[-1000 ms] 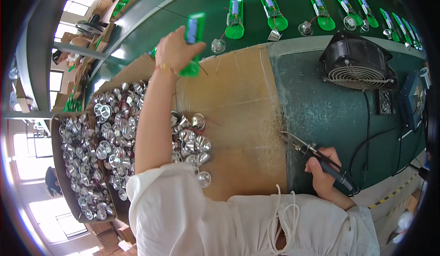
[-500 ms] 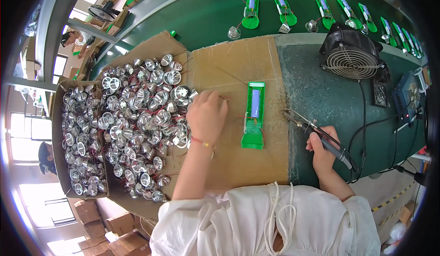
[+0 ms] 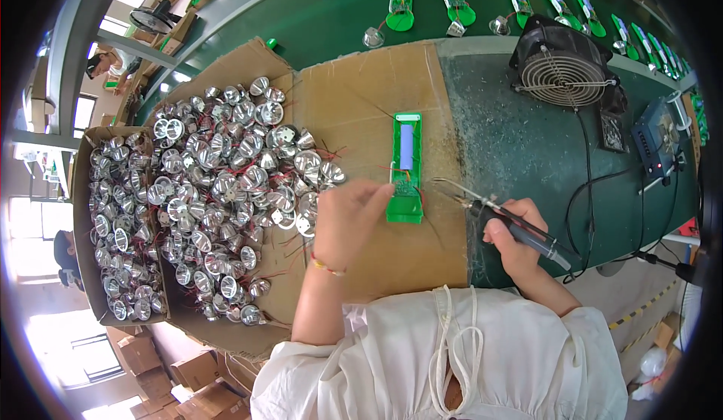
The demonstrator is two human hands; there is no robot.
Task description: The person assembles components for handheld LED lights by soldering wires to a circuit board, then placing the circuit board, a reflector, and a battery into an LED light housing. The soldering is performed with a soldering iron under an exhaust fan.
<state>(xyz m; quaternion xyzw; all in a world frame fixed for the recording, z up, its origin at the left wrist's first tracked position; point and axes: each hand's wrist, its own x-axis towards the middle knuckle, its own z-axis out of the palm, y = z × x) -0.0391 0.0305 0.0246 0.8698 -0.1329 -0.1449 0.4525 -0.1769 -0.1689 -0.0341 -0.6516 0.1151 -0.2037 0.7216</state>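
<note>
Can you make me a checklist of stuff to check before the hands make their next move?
1. Soldering iron held in the right hand: ok.
2. Green casing lying on the cardboard: ok.
3. Purple cylinder inside the casing: ok.
4. Left hand at the casing's left edge, pinching a wire: cannot tell.
5. Iron's tip hot: cannot tell.

White drawstring top (image 3: 361, 352), thin red-and-gold bracelet (image 3: 328, 269)
</note>
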